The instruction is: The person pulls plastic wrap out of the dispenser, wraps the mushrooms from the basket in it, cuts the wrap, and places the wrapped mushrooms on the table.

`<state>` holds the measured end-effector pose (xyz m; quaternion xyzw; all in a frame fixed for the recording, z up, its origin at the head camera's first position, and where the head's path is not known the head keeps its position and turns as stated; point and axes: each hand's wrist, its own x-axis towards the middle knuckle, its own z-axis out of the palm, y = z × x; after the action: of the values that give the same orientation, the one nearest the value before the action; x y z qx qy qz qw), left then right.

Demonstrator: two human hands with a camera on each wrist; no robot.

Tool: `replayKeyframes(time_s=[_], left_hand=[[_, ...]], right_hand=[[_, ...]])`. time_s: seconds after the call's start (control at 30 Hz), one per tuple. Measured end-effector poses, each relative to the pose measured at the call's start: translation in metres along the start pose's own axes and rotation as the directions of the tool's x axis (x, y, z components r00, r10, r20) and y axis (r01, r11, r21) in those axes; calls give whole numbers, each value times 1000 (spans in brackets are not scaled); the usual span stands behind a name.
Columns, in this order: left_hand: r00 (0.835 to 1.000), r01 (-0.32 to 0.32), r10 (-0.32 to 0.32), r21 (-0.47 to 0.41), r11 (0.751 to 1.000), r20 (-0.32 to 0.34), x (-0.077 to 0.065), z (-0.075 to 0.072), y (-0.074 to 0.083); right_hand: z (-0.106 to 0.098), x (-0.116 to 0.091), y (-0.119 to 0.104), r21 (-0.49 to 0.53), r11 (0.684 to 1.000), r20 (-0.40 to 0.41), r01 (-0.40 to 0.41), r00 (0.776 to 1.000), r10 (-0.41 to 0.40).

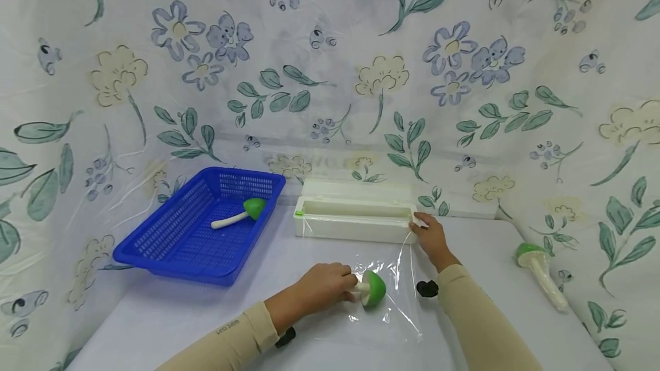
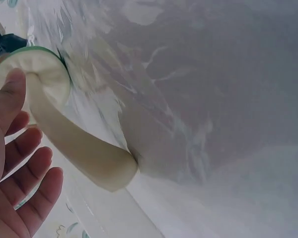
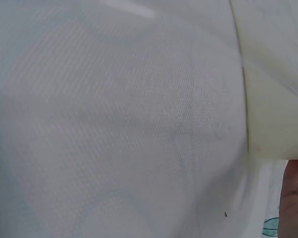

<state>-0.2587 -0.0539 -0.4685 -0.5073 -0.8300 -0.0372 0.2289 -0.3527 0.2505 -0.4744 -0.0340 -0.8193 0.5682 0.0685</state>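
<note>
A toy mushroom (image 1: 374,289) with a green cap and pale stem lies on a sheet of clear cling film (image 1: 397,316). My left hand (image 1: 326,288) is at its stem. In the left wrist view the thumb overlaps the pale underside of the cap (image 2: 52,74), and the other fingers spread loosely beside the stem (image 2: 82,148). The film runs back to a white cling film box (image 1: 356,228) with its lid raised. My right hand (image 1: 432,240) grips the box's right end; in the right wrist view only its fingers (image 3: 293,198) show below the box end.
A blue plastic basket (image 1: 180,272) at the left holds another green-capped toy mushroom (image 1: 252,208). A third mushroom (image 1: 541,276), looking film-wrapped, lies near the table's right edge. Dark wrist devices (image 1: 427,288) show by both wrists. Floral sheeting hangs behind the white table.
</note>
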Motion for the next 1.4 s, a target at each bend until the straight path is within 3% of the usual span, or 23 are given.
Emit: replayKeyframes(time_s=[0.37, 0.6, 0.77, 0.9, 1.07, 1.23, 1.33, 1.4], left_hand=[[995, 54, -52, -18, 998, 87, -15, -11, -8], [988, 91, -84, -47, 995, 130, -29, -24, -12], [984, 106, -96, -62, 992, 147, -42, -30, -13], [974, 111, -88, -97, 989, 210, -54, -39, -8], [955, 113, -67, -142, 983, 290, -73, -49, -5], [949, 142, -84, -173, 975, 305, -90, -55, -7], [945, 157, -90, -194, 968, 315, -97, -58, -8], [942, 165, -93, -204, 965, 323, -101, -60, -8]], right_hand=[[-4, 5, -11, -85, 995, 31, -58, 998, 61], [-7, 4, -5, -16, 997, 75, -70, 995, 71], [-8, 1, 6, 27, 999, 84, -37, 996, 34], [-13, -6, 7, -84, 996, 77, 23, 997, -16], [-25, -29, 1, -328, 933, 75, 148, 989, -131], [-29, -62, 0, -416, 877, 154, 240, 969, -192], [-30, -87, 1, -472, 821, 269, 322, 939, -213], [-31, -103, 1, -490, 763, 376, 422, 892, -252]])
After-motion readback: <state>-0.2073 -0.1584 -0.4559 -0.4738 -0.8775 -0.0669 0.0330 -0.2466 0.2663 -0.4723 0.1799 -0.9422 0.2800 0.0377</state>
